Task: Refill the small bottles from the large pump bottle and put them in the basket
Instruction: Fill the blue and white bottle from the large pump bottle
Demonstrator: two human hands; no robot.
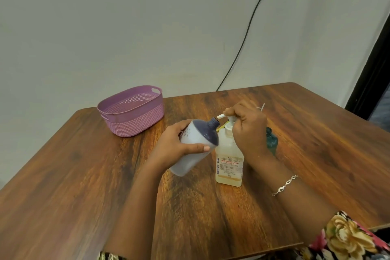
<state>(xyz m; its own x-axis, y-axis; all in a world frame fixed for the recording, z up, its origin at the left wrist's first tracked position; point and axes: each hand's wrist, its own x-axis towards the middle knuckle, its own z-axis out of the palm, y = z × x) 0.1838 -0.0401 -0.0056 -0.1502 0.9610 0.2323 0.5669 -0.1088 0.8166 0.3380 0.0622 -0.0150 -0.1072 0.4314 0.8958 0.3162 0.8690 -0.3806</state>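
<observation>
Head view: the small bottle (pixel 198 135) is gripped by the left hand (pixel 171 145), the large pump bottle (pixel 229 158) is clasped at its head by the right hand (pixel 247 131), and nothing is seen in the basket (pixel 137 123) yet.

Of the small kind I am counting two: one white bottle (pixel 200 133) with a dark blue top and one teal bottle (pixel 272 140), half hidden. I am seeing one large pump bottle (pixel 229 160), one purple basket (pixel 137 121) and one wooden table (pixel 84 175). I am using two hands, my left hand (pixel 175 146) and my right hand (pixel 247 131). I am wearing one bracelet (pixel 283 186) and one ring (pixel 258 108). One black cable (pixel 249 27) is showing too.
</observation>
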